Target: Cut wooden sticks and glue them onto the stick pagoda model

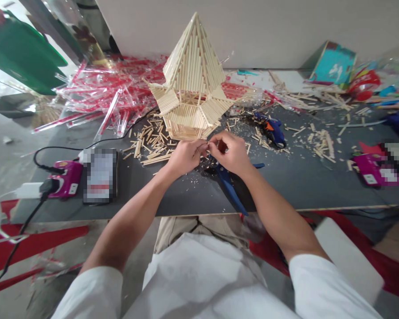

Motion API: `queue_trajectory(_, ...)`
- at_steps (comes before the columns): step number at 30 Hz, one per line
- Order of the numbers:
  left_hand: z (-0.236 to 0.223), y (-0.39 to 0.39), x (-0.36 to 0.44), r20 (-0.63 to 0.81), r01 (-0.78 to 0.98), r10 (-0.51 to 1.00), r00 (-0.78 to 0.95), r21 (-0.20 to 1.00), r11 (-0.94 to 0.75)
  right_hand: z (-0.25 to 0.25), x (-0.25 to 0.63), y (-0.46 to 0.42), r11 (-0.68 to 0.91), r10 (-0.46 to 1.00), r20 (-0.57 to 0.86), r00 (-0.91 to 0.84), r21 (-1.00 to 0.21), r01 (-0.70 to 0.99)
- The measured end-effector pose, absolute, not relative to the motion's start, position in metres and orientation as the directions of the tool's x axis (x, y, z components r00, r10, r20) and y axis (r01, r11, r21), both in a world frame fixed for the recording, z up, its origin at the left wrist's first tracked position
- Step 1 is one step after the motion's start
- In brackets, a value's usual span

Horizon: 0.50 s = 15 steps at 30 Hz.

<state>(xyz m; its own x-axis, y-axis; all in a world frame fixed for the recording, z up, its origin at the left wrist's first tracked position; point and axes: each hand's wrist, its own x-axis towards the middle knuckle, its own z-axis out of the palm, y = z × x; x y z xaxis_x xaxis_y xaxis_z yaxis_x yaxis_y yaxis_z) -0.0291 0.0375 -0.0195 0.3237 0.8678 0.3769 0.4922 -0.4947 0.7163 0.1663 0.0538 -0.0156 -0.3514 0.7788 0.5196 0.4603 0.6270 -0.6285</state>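
Observation:
My left hand (188,156) and my right hand (231,151) meet fingertip to fingertip, both closed in a pinch. Whatever lies between the fingers is too small and too covered to name. Right behind them stands a tower-like model with a pointed roof (194,62), built of thin wooden sticks. Under my right hand lies a pair of blue-handled pliers or cutters (231,190), its head partly hidden. Short cut wooden sticks (153,137) are strewn to the left of the model's base, close to my left hand.
Clear-and-red plastic wrappers (109,93) pile up at the back left. A blue glue gun (274,130) rests right of the model among scraps. A phone (100,177) and a purple power socket (66,179) with cables sit at left; another purple socket (374,170) is at right.

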Motion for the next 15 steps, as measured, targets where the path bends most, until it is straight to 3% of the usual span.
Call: queue_trajectory(15,-0.0184,0.0374,-0.0311,0.316,0.524,0.87,0.379,0.701,-0.484,-0.0154,0.1723,0.0574,0.638,0.767,0.474,-0.432,-0.635,0.437)
